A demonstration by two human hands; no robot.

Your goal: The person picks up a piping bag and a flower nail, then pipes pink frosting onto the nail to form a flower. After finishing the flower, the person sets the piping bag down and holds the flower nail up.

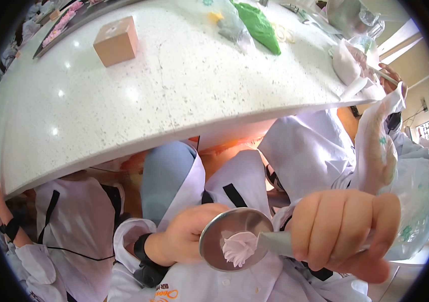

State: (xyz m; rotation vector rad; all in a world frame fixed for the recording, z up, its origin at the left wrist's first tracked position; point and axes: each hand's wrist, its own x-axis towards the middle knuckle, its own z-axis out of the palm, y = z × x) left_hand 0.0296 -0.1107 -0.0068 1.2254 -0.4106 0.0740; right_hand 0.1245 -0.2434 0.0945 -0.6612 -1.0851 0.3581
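Observation:
A metal flower nail (212,249) is held in my left hand (182,234), its round plate tilted toward me. The stem and most of the fingers holding it are hidden behind the plate. On the plate sits a pale pink cream flower (239,248) with ridged petals. My right hand (345,231) is wrapped round a piping bag (413,216), a clear bag with green marks bulging out behind the fist. The bag's narrow nozzle end (277,242) reaches to the flower's right side and appears to touch it.
Before me curves a speckled white table (149,95). It bears a cardboard-coloured box (116,41), a green piping bag (258,26), a dark tray (68,25) of pink pieces and a metal bowl (348,15). People in white coats sit close on both sides; another person's hand (389,76) is at right.

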